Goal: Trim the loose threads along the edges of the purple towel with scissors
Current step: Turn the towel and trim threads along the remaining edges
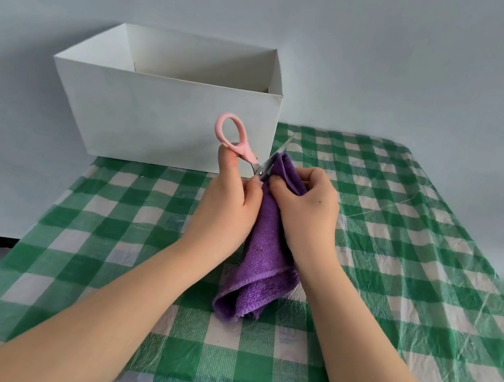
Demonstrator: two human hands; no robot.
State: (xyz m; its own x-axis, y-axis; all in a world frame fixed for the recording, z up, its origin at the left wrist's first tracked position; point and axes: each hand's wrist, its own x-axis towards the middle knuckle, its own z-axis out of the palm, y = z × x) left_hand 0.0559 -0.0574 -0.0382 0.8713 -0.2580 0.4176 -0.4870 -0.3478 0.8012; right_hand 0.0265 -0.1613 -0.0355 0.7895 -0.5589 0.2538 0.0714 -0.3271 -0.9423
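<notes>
The purple towel (260,268) hangs bunched over the middle of the table, its lower end resting on the cloth. My right hand (307,209) grips its upper part, fingers curled round the fabric. My left hand (229,200) holds pink-handled scissors (241,147), one pink loop standing free above the hand. The metal blades point up and to the right along the towel's top edge, slightly parted. The tip reaches past the towel's top corner.
A white open box (169,118) stands just behind my hands at the table's back left. The green and white checked tablecloth (411,282) covers the table. A thin loose thread (383,208) lies on the cloth to the right. A pale wall is behind.
</notes>
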